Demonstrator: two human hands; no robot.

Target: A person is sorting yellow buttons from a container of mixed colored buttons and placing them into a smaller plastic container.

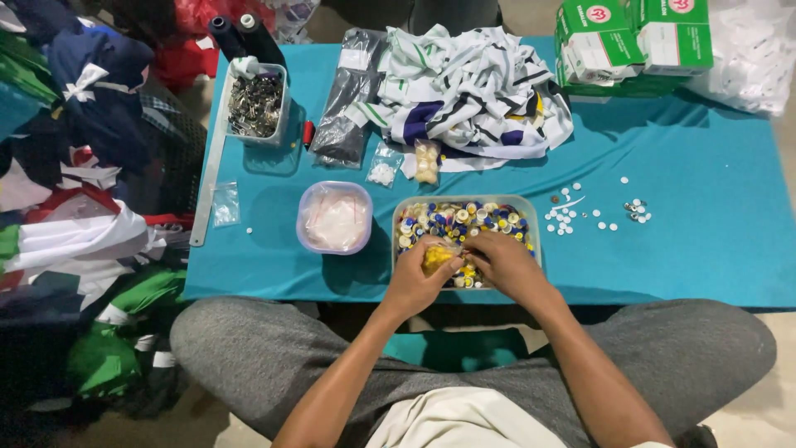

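I sit cross-legged in grey trousers at a low worktop (705, 249) covered with a teal cloth. Right in front of me stands a clear rectangular tub (464, 217) full of small buttons in blue, yellow and white. My left hand (419, 278) is at its near edge, fingers closed around a small clear bag of yellow pieces (437, 257). My right hand (502, 261) lies over the buttons just beside it, fingers curled and pinching at the top of that same bag.

Left of the tub is a round clear container (334, 217) holding something white. Right of it, loose white buttons (572, 216) lie scattered on the cloth. Farther back lies a heap of white fabric with green, black and purple stripes (473, 87), with two small bags of pale bits (406, 166) at its near side and a dark plastic bag (348, 99) to its left. At the back left a box of metal clips (255, 104) stands beside a long metal ruler (207, 178); at the back right are green-and-white cartons (634, 37). On the floor to my left, garments in navy, red, white and green (83, 207) are piled.
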